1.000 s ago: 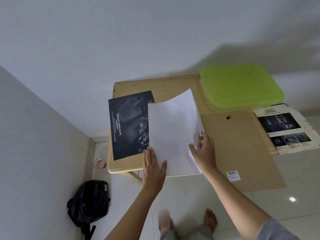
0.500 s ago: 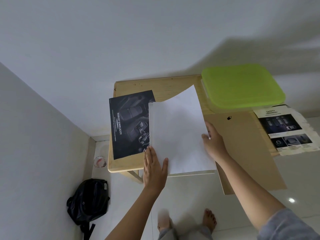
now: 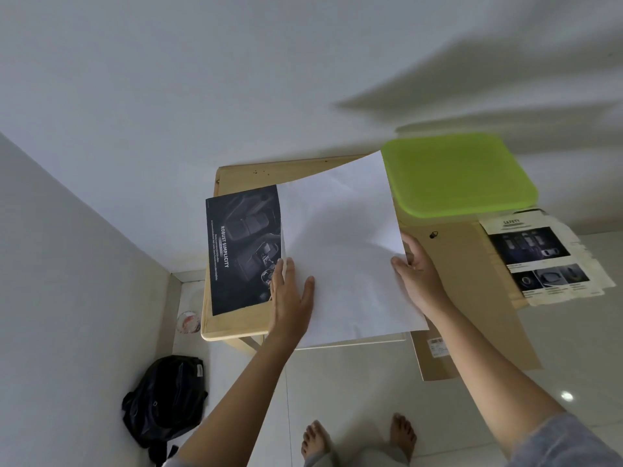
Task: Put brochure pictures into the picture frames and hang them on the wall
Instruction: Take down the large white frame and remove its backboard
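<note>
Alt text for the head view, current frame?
Two hands handle a white sheet over a wooden table: the left hand lies flat on its near-left edge, the right hand grips its right edge. A dark brochure page lies left; a green lid, brown board and a Safety page lie right.

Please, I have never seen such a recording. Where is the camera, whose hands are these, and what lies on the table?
There is no machine: a person wears one wide-angle camera on the head, looking down, so the arms enter from below. The left hand lies flat on a white sheet; the right hand grips that sheet's right edge. On the wooden table lie a dark brochure, partly under the sheet, a green lid, a brown board and a printed page headed SAFETY. A black bag sits on the floor.
</note>
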Demonstrator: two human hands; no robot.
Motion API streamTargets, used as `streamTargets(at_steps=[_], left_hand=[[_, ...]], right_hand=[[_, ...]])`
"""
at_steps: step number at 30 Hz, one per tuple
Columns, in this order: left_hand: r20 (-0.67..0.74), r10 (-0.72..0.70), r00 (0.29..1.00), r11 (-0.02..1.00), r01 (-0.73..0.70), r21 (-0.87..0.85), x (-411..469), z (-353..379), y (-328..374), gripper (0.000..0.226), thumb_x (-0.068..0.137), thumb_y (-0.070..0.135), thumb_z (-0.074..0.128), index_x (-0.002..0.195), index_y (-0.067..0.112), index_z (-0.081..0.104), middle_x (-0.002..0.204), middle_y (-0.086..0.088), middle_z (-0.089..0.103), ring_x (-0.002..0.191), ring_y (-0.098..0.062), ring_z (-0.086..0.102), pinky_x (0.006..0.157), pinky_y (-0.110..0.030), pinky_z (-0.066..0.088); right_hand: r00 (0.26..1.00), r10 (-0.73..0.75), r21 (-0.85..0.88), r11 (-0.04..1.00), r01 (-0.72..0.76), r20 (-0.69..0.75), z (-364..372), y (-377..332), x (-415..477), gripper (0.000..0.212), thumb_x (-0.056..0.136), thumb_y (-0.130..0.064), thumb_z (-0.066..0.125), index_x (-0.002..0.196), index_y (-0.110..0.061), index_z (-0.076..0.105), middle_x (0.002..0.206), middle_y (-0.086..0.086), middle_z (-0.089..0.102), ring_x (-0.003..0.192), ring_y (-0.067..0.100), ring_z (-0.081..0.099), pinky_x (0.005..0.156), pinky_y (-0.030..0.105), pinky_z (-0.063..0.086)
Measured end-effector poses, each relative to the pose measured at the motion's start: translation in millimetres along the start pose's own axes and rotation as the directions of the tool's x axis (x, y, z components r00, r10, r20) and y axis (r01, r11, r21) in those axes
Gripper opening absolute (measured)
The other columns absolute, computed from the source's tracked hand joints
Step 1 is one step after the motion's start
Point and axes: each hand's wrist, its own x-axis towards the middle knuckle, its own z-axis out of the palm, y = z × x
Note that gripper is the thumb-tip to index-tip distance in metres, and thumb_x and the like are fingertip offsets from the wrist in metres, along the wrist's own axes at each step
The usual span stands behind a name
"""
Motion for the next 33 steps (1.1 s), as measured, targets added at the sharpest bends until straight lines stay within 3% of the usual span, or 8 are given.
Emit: streamTargets(at_steps=[2,6,10,13,16,20,25,33], left_hand=[[0.022,0.001,1.000,0.998,0.001,-0.056,7.0,-2.1,10.4,0.061,0.096,0.030,0.046,0.147,0.012,0.018,0.150,-0.009,0.023,0.137,-0.026,0.026,0.111,-0.042,0.026],[0.078,0.008,0.997,0.994,0.000,-0.107,11.0,9.0,37.4,0.065,0.093,0.029,0.053,0.146,0.014,0.019,0.144,-0.011,0.030,0.129,-0.027,0.037,0.107,-0.043,0.037],[0.116,0.070,0.991,0.991,-0.055,-0.123,-1.2,42.7,70.6,0.071,0.090,0.024,0.057,0.147,0.012,0.017,0.136,-0.008,0.032,0.117,-0.018,0.038,0.102,-0.030,0.036],[0.131,0.097,0.987,0.988,-0.079,-0.135,-18.9,80.8,96.0,0.071,0.088,0.017,0.060,0.145,0.010,0.020,0.131,-0.010,0.034,0.115,-0.020,0.040,0.099,-0.026,0.034],[0.151,0.110,0.982,0.988,-0.091,-0.125,-39.8,129.9,116.7,0.071,0.086,0.014,0.063,0.144,0.007,0.023,0.130,-0.012,0.036,0.117,-0.024,0.041,0.098,-0.025,0.035],[0.203,0.068,0.977,0.992,-0.044,-0.121,-68.5,195.7,147.7,0.071,0.086,0.018,0.063,0.145,0.012,0.022,0.133,-0.007,0.037,0.117,-0.022,0.044,0.100,-0.029,0.039],[0.291,0.019,0.956,0.993,0.016,-0.118,-83.4,270.2,185.9,0.074,0.087,0.021,0.062,0.147,0.018,0.018,0.139,-0.002,0.032,0.121,-0.019,0.042,0.102,-0.032,0.039],[0.315,-0.050,0.948,0.997,0.064,-0.035,-79.4,336.5,222.3,0.078,0.087,0.023,0.062,0.147,0.016,0.014,0.137,-0.002,0.028,0.118,-0.018,0.042,0.100,-0.027,0.040]], right_hand=[[1.000,0.000,0.008,1.000,0.000,0.007,-11.6,-2.7,-0.9,0.049,0.091,-0.008,0.049,0.137,-0.020,0.038,0.095,0.005,0.055,0.086,0.009,0.050,0.084,0.013,0.036],[0.999,-0.034,0.014,0.999,0.034,0.008,-47.9,-5.2,-6.5,0.049,0.091,-0.007,0.047,0.136,-0.023,0.039,0.126,0.012,0.056,0.113,0.021,0.051,0.102,0.036,0.034],[0.999,-0.015,-0.007,1.000,0.015,-0.036,-98.2,-1.1,-16.4,0.049,0.093,-0.002,0.045,0.137,-0.023,0.039,0.128,-0.004,0.051,0.117,0.013,0.049,0.093,0.021,0.035],[0.997,0.010,-0.064,0.998,-0.015,-0.083,-144.8,13.2,-24.6,0.050,0.091,-0.005,0.049,0.134,-0.029,0.042,0.134,-0.009,0.049,0.122,0.011,0.047,0.097,0.027,0.038],[0.993,0.046,-0.092,0.994,-0.056,-0.107,-196.4,35.6,-32.5,0.051,0.089,-0.004,0.051,0.132,-0.031,0.044,0.129,-0.004,0.056,0.118,0.013,0.053,0.097,0.033,0.044],[0.984,0.097,-0.144,0.982,-0.118,-0.147,-268.5,62.9,-36.8,0.049,0.088,-0.002,0.051,0.130,-0.026,0.047,0.119,-0.008,0.058,0.099,-0.008,0.053,0.074,0.006,0.043],[0.960,0.158,-0.201,0.958,-0.206,-0.233,-344.5,97.6,-22.0,0.044,0.088,-0.002,0.051,0.127,-0.023,0.050,0.094,-0.007,0.057,0.079,0.002,0.055,0.058,0.008,0.041],[0.961,0.200,-0.337,0.906,-0.256,-0.192,-401.6,136.2,9.4,0.045,0.089,-0.006,0.049,0.133,-0.018,0.046,0.124,0.005,0.048,0.104,0.013,0.045,0.082,0.026,0.037]])
